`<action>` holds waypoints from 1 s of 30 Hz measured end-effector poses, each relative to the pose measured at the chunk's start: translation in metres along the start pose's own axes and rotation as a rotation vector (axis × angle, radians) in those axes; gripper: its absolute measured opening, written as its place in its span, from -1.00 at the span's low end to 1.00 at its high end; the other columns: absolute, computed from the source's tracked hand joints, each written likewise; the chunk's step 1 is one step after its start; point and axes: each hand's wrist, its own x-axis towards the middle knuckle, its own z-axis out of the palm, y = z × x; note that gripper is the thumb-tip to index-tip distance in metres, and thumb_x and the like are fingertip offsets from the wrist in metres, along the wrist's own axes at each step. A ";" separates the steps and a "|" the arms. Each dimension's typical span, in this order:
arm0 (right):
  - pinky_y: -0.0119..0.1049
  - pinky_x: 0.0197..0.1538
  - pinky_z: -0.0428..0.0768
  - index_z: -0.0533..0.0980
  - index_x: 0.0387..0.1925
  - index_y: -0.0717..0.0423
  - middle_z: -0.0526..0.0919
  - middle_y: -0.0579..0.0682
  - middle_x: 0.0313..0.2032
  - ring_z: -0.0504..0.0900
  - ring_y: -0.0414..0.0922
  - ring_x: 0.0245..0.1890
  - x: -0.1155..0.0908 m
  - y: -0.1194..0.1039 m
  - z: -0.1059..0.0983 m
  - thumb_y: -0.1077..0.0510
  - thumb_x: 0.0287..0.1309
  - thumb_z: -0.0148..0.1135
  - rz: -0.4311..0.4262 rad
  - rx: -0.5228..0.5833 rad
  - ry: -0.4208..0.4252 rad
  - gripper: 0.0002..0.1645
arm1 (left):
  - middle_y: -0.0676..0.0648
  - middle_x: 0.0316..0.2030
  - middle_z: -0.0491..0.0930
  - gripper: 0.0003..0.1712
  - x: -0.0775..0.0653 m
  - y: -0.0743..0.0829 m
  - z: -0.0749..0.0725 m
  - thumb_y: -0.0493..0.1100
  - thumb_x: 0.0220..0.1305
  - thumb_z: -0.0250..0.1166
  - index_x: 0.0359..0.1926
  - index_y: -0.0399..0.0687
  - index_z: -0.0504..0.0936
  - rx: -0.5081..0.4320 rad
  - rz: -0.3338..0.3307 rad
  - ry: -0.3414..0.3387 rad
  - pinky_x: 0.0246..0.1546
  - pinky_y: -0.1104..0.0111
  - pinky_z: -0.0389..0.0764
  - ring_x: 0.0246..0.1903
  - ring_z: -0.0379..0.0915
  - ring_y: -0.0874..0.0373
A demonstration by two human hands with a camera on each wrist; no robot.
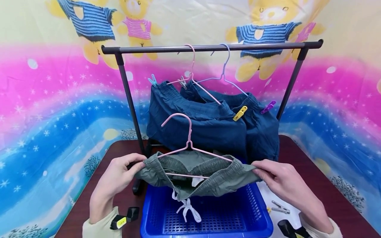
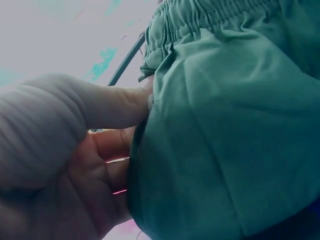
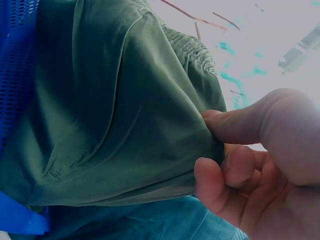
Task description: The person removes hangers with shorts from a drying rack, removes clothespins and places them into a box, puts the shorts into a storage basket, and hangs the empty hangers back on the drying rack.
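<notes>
Grey-green shorts [image 1: 223,186] with a gathered elastic waist stretch sideways between both hands, above the blue basket. My left hand [image 1: 111,181] pinches the fabric at their left side. The opposite side is pinched by my right hand [image 1: 285,181]. A pink hanger [image 1: 189,134] sits inside the waistband, its hook pointing up and free of the rack. At the front dangles a white drawstring [image 1: 187,206] tied in a bow. In the left wrist view, thumb and fingers meet the shorts [image 2: 225,125] just below the waistband; the right wrist view shows the pinched fabric [image 3: 145,110] pulled taut.
Behind stands a black rack [image 1: 148,49] with two dark blue shorts [image 1: 193,124] on pink and lilac hangers, held by yellow [image 1: 239,113], purple [image 1: 268,107] and other clips. The blue basket [image 1: 266,219] stands on a brown table [image 1: 119,147]. A grey clip [image 1: 280,207] lies right of it.
</notes>
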 end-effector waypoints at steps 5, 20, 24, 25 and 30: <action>-0.65 -0.42 0.30 0.63 -0.09 -0.13 0.57 -0.36 -0.39 0.40 -0.49 -0.50 -0.001 -0.003 0.000 0.44 -0.02 0.39 -0.014 0.006 -0.012 -0.49 | 0.16 -0.27 0.69 -0.77 0.001 0.002 0.001 -0.30 0.25 0.33 -0.14 0.12 0.73 -0.044 0.028 0.002 -0.39 0.48 0.47 -0.42 0.44 0.40; -0.65 -0.37 0.33 0.64 -0.06 -0.06 0.60 -0.32 -0.36 0.41 -0.49 -0.45 -0.002 -0.012 0.013 0.47 -0.10 0.41 -0.136 0.090 -0.012 -0.45 | 0.18 -0.25 0.68 -0.72 0.007 0.023 0.018 -0.30 0.25 0.33 -0.09 0.14 0.74 -0.180 0.085 -0.084 -0.34 0.46 0.53 -0.35 0.49 0.35; -0.64 -0.37 0.33 0.64 -0.07 -0.08 0.60 -0.33 -0.36 0.41 -0.49 -0.46 -0.001 -0.013 0.013 0.46 -0.09 0.42 -0.127 0.083 -0.015 -0.46 | 0.18 -0.27 0.68 -0.74 0.006 0.024 0.016 -0.31 0.25 0.32 -0.12 0.13 0.73 -0.183 0.133 -0.068 -0.36 0.47 0.52 -0.37 0.48 0.36; -0.65 -0.37 0.34 0.64 -0.07 -0.09 0.60 -0.32 -0.37 0.41 -0.49 -0.46 -0.001 -0.013 0.013 0.43 -0.07 0.42 -0.114 0.076 -0.018 -0.48 | 0.17 -0.28 0.67 -0.74 0.006 0.024 0.015 -0.32 0.25 0.32 -0.13 0.13 0.73 -0.184 0.146 -0.064 -0.36 0.47 0.52 -0.37 0.48 0.36; -0.67 -0.32 0.38 0.63 -0.06 -0.12 0.63 -0.28 -0.34 0.47 -0.47 -0.42 -0.001 -0.013 0.012 0.36 0.03 0.40 -0.055 0.021 -0.032 -0.55 | 0.16 -0.32 0.66 -0.74 0.007 0.024 0.013 -0.35 0.23 0.32 -0.15 0.11 0.72 -0.193 0.191 -0.049 -0.39 0.50 0.49 -0.41 0.45 0.36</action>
